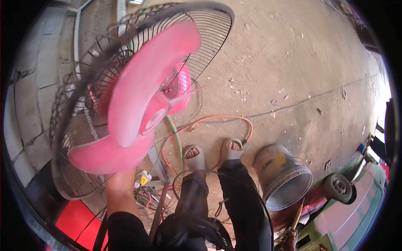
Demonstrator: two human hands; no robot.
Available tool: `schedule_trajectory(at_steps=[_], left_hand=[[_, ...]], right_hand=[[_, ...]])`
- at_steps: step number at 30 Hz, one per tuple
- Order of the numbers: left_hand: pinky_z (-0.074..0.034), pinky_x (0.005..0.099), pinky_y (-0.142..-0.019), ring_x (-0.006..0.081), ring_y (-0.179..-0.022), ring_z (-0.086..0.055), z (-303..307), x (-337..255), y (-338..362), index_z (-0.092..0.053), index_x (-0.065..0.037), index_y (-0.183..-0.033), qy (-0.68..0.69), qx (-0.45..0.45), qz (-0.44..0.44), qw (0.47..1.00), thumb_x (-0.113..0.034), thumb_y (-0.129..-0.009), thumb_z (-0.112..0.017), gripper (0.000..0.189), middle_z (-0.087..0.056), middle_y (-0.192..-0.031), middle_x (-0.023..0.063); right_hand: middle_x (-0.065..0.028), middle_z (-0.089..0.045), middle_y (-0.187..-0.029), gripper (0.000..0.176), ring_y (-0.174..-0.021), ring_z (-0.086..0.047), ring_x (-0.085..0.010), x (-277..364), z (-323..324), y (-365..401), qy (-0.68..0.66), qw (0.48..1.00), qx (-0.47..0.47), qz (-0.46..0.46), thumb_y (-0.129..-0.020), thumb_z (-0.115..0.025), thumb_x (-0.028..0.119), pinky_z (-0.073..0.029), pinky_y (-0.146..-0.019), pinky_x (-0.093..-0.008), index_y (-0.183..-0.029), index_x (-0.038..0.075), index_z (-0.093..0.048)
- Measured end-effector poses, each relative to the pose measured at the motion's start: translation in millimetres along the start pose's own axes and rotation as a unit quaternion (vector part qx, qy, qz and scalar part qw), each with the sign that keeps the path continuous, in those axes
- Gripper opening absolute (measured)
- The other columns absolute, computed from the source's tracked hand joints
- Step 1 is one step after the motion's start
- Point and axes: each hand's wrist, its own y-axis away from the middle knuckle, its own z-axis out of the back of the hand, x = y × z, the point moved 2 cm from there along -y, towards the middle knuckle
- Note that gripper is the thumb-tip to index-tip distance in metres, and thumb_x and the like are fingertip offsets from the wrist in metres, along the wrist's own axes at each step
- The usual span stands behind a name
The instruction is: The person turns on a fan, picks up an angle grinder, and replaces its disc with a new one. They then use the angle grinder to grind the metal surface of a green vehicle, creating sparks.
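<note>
A fan with pink blades (153,83) and an open dark wire cage (209,31) fills the upper left. My left hand (120,180) reaches up behind the lower blade; its fingers are hidden, so its grip does not show. The pink motor housing (184,90) shows behind the blades. Low on the right, partly cut off by the frame edge, my right hand (289,239) is closed around a thin yellowish rod-like tool (299,215), which points upward.
A grey bucket (270,163) lies tilted right of my sandalled feet. Orange cable (222,116) and green cable (178,138) cross the dirt floor. A yellow plug (145,179) is near tangled wires. A wheel (337,187) and a pink-green panel (351,209) are at lower right.
</note>
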Motion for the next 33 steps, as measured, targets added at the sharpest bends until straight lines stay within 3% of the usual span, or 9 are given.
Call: schedule_trajectory(at_steps=[7,9,18,20,22,26,28,32,33], left_hand=[[-0.049,0.0440,-0.101,0.0311,-0.122,-0.056,-57,33,5,-0.052,-0.001,-0.135,-0.060,0.035,-0.004,0.998,-0.031,-0.099,-0.058,0.047,-0.059,-0.126,0.0188],[-0.048,0.0439,-0.102,0.0312,-0.122,-0.056,-67,45,2,-0.052,-0.001,-0.135,-0.076,0.037,0.001,0.996,-0.032,-0.099,-0.058,0.047,-0.060,-0.126,0.0191],[-0.047,0.0436,-0.103,0.0320,-0.124,-0.055,-68,80,31,-0.052,-0.001,-0.135,-0.137,0.022,0.024,0.990,-0.037,-0.100,-0.056,0.051,-0.060,-0.127,0.0204],[-0.046,0.0435,-0.104,0.0321,-0.125,-0.055,-69,89,57,-0.052,-0.001,-0.136,-0.168,0.014,0.026,0.985,-0.038,-0.100,-0.056,0.052,-0.060,-0.128,0.0207],[-0.046,0.0435,-0.104,0.0323,-0.125,-0.055,-78,94,99,-0.053,-0.001,-0.136,-0.205,0.020,0.024,0.978,-0.039,-0.100,-0.056,0.053,-0.061,-0.128,0.0210],[-0.045,0.0433,-0.105,0.0326,-0.126,-0.055,-143,114,205,-0.053,0.000,-0.136,-0.259,0.072,-0.037,0.962,-0.041,-0.100,-0.055,0.054,-0.061,-0.129,0.0216],[-0.035,0.0485,-0.113,0.0396,-0.133,-0.049,-118,9,182,-0.051,-0.003,-0.141,-0.107,0.163,-0.008,0.981,-0.045,-0.099,-0.055,0.059,-0.054,-0.142,0.0239],[-0.031,0.0522,-0.114,0.0436,-0.134,-0.046,-144,-21,167,-0.051,-0.006,-0.144,-0.152,0.122,-0.004,0.981,-0.046,-0.099,-0.053,0.060,-0.051,-0.145,0.0248],[-0.032,0.0521,-0.114,0.0429,-0.135,-0.045,-145,-25,162,-0.051,-0.007,-0.144,-0.171,0.129,0.040,0.976,-0.046,-0.099,-0.053,0.060,-0.050,-0.146,0.0241]], right_hand=[[-0.0042,-0.057,-0.075,0.015,-0.050,-0.053,-0.0152,-49,4,3,-0.053,0.998,-0.010,-0.040,-0.087,-0.062,0.011,-0.049,-0.042,-0.0302,-0.100,0.010,-0.056],[-0.0044,-0.057,-0.076,0.015,-0.049,-0.053,-0.0155,-34,-16,23,-0.038,0.998,-0.016,-0.048,-0.087,-0.062,0.011,-0.049,-0.042,-0.0307,-0.101,0.010,-0.056],[-0.0046,-0.057,-0.077,0.016,-0.046,-0.051,-0.0154,-49,-34,23,-0.017,0.997,-0.007,-0.071,-0.089,-0.061,0.012,-0.049,-0.042,-0.0307,-0.103,0.010,-0.054],[-0.0046,-0.057,-0.078,0.016,-0.046,-0.051,-0.0151,-50,-39,25,-0.016,0.998,0.001,-0.065,-0.089,-0.061,0.012,-0.049,-0.042,-0.0304,-0.103,0.010,-0.054],[-0.0070,-0.059,-0.082,0.023,-0.062,-0.056,-0.0131,-38,-51,30,-0.074,0.995,0.006,-0.068,-0.081,-0.062,-0.001,-0.050,-0.049,-0.0264,-0.102,0.007,-0.054],[-0.0074,-0.060,-0.080,0.022,-0.049,-0.052,-0.0137,-26,-59,34,-0.056,0.993,-0.002,-0.102,-0.086,-0.061,0.004,-0.049,-0.043,-0.0281,-0.106,0.009,-0.055],[-0.0078,-0.060,-0.079,0.021,-0.049,-0.053,-0.0141,-28,-57,32,-0.054,0.994,0.004,-0.100,-0.088,-0.062,0.005,-0.050,-0.043,-0.0285,-0.108,0.010,-0.055],[-0.0083,-0.060,-0.078,0.020,-0.050,-0.054,-0.0154,-32,-53,32,-0.070,0.991,0.003,-0.118,-0.087,-0.062,0.005,-0.051,-0.044,-0.0302,-0.106,0.010,-0.054],[-0.0084,-0.060,-0.079,0.020,-0.050,-0.054,-0.0158,-35,-50,32,-0.071,0.990,-0.001,-0.120,-0.087,-0.062,0.005,-0.051,-0.044,-0.0306,-0.105,0.010,-0.054]])
